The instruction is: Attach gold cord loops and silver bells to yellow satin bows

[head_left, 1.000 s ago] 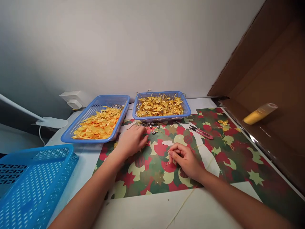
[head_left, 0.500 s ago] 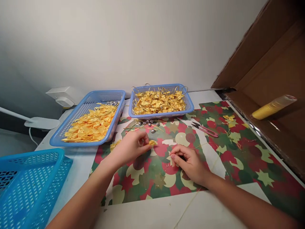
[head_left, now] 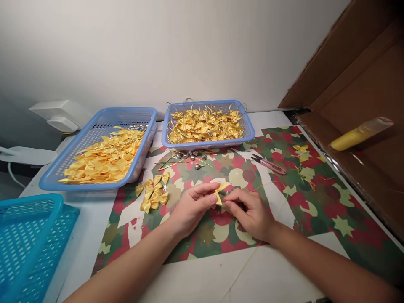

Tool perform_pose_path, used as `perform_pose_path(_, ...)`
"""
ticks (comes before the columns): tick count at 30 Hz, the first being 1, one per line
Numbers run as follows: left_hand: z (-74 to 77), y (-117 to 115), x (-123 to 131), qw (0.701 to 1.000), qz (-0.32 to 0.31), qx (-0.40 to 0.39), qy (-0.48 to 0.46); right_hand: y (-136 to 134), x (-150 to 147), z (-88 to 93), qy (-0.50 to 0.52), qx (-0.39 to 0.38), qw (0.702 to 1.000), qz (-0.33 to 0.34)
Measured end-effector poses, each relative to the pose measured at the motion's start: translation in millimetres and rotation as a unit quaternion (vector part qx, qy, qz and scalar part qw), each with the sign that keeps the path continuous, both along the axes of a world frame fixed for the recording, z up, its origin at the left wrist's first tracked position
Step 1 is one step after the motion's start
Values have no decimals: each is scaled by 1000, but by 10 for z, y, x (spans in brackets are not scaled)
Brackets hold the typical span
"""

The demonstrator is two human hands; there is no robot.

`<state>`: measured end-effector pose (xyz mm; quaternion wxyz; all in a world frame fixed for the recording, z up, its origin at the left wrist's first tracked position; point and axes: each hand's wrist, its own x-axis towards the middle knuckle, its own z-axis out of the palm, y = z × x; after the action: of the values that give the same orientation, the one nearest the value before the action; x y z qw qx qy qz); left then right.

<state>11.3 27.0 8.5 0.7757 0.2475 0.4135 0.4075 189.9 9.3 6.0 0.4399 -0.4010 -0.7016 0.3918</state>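
Note:
A yellow ribbon bow [head_left: 220, 193] is pinched between the thumb and fingers of my left hand [head_left: 196, 207], above the patterned sheet [head_left: 205, 231]. Close to the bow's right side, my right hand [head_left: 252, 212] is closed in a pinch; what its fingertips hold is too small to make out. A pale thread [head_left: 241, 271] runs below my right hand toward the front edge. Several loose yellow bows [head_left: 153, 193] lie in a cluster left of my left hand. Silver bells [head_left: 193, 157] and gold wire ties [head_left: 164, 163] rest beyond my hands.
Two blue baskets [head_left: 50, 179] [head_left: 208, 146] hold yellow bows, the right one with gold loops. A turquoise basket [head_left: 31, 244] is at the left front. Pink snips [head_left: 273, 167] lie right of the bells. A cardboard box [head_left: 353, 75] with a yellow roll [head_left: 350, 138] stands right.
My left hand has moved right and now holds the bow up beside my right hand, uncovering the loose bows. The view has shifted slightly, and my right hand has stayed nearly in place.

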Motion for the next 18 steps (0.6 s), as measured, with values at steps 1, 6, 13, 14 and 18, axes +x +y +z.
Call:
perform_pose_path(1, 4, 7, -9, 1000, -9, -8, -14, 1, -2, 3, -4, 1, 1000, -1)
perform_pose_path(6, 18, 29, -30, 996, -45, -6, -73, 5, -1, -2, -14, -1, 1000, -1)
perform_pose_path(13, 19, 42, -43, 992, -69, 10, -103, 5, 12, -6, -18, 2, 1000, 3)
perform_pose_path(14, 19, 43, -45, 992, -72, 11, -107, 4, 14, -9, -18, 3, 1000, 4)
perform_pose_path(18, 20, 41, -49, 990, -77, 9, -117, -4, 20, -26, -18, 0, 1000, 3)
